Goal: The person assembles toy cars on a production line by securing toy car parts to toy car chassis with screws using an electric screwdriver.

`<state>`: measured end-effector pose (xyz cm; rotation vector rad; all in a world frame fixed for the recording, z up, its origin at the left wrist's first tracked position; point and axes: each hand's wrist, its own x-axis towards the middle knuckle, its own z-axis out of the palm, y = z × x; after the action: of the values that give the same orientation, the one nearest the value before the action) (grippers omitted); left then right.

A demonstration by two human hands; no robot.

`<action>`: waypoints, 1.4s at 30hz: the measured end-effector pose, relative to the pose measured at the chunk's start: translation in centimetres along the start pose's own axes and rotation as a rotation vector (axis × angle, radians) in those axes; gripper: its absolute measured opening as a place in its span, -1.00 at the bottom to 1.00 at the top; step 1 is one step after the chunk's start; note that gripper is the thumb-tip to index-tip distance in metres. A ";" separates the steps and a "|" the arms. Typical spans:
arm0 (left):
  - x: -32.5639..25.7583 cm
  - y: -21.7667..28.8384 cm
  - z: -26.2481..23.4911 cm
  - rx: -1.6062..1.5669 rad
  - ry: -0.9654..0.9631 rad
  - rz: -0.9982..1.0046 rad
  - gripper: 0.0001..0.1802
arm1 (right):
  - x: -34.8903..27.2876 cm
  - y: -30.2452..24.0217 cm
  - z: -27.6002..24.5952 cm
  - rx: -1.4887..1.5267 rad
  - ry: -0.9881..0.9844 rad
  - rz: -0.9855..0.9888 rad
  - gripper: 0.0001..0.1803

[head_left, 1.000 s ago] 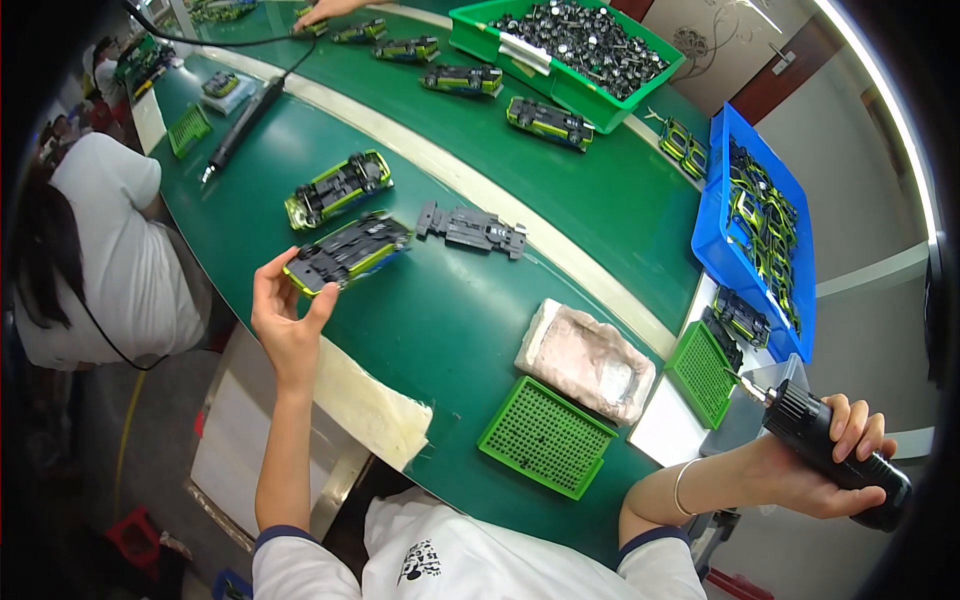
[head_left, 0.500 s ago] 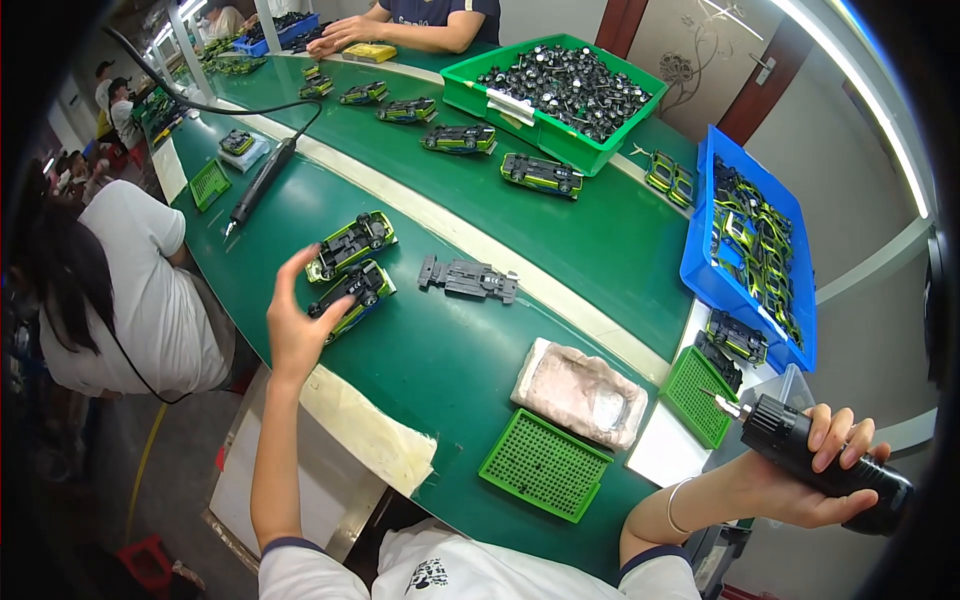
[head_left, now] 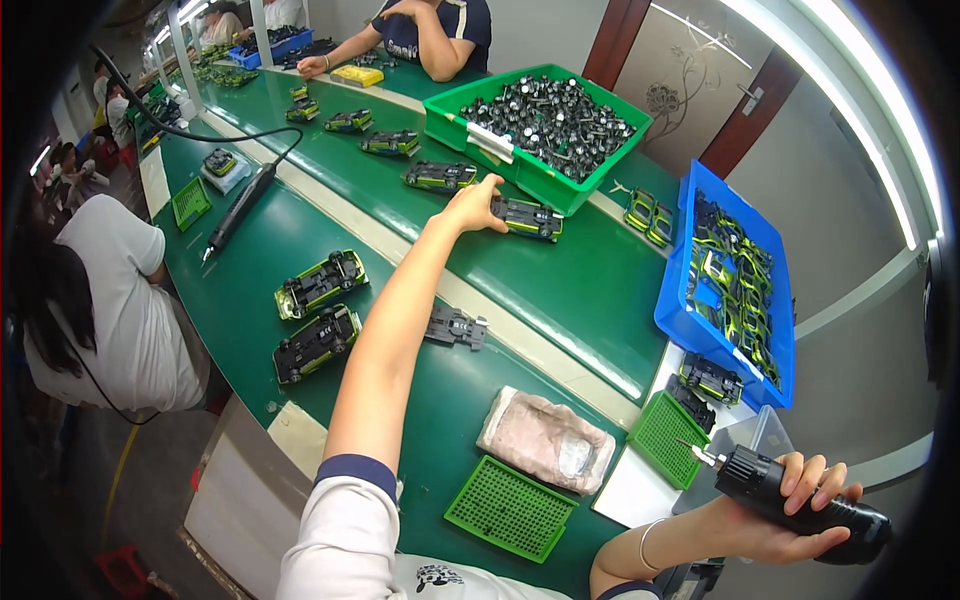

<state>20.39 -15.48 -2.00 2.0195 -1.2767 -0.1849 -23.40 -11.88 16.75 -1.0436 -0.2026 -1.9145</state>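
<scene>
My left hand point(head_left: 476, 208) is stretched far across the green belt point(head_left: 590, 290), its fingers closed on the near end of a black and lime toy car point(head_left: 530, 218) lying just in front of a green bin. My right hand point(head_left: 790, 520) stays low at the right, gripping a black electric screwdriver point(head_left: 795, 492) whose bit points up and left. Two more toy cars point(head_left: 320, 283) point(head_left: 316, 343) lie upside down on the near belt, left of my forearm. A bare black chassis point(head_left: 456, 327) lies just right of it.
The green bin point(head_left: 540, 125) holds black parts, and a blue bin point(head_left: 730, 280) holds car bodies. Two green screw trays point(head_left: 510, 507) point(head_left: 667, 438) flank a pinkish cloth pad point(head_left: 547, 440). A corded screwdriver point(head_left: 235, 210) lies on the belt. One person point(head_left: 95, 300) sits left, another point(head_left: 430, 35) at the far end.
My left hand left the near toy car on the belt and reached far forward to a car by the green bin. My right hand with the screwdriver barely moved.
</scene>
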 end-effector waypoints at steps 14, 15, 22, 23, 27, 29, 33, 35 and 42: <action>-9.5 12.2 1.3 -0.325 0.669 0.165 -0.17 | -1.3 1.1 2.0 -0.027 -0.081 0.066 -0.55; -10.0 13.2 0.9 -0.340 0.677 0.185 -0.17 | -1.4 1.1 2.1 -0.022 -0.078 0.072 -0.56; -12.7 16.7 -1.1 -0.419 0.740 0.244 -0.17 | -2.2 1.2 2.2 0.075 -0.119 0.137 -0.59; -13.2 16.6 -1.4 -0.423 0.734 0.244 -0.17 | -2.3 1.2 2.1 0.093 -0.116 0.169 -0.59; -14.6 18.4 -0.6 -0.569 0.671 0.282 -0.22 | -1.5 0.4 1.4 0.038 -0.173 0.103 -0.58; -15.7 18.5 0.3 -0.639 0.576 0.321 -0.29 | -1.4 0.5 1.1 0.003 -0.158 0.079 -0.58; -20.6 17.8 1.5 -0.918 0.322 0.227 -0.37 | -1.6 0.6 1.1 0.014 -0.152 0.192 -0.65; -22.4 17.8 1.8 -0.965 0.158 0.117 -0.41 | -1.9 0.9 2.2 0.006 -0.155 0.129 -0.65; -24.5 15.7 4.1 -0.848 0.123 0.192 -0.39 | -2.5 1.4 3.3 -0.065 -0.152 0.096 -0.74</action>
<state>-5.18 -0.95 -1.00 1.1617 -1.0543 -0.4215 -19.78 -9.35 16.63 -1.2221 -0.1738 -1.7666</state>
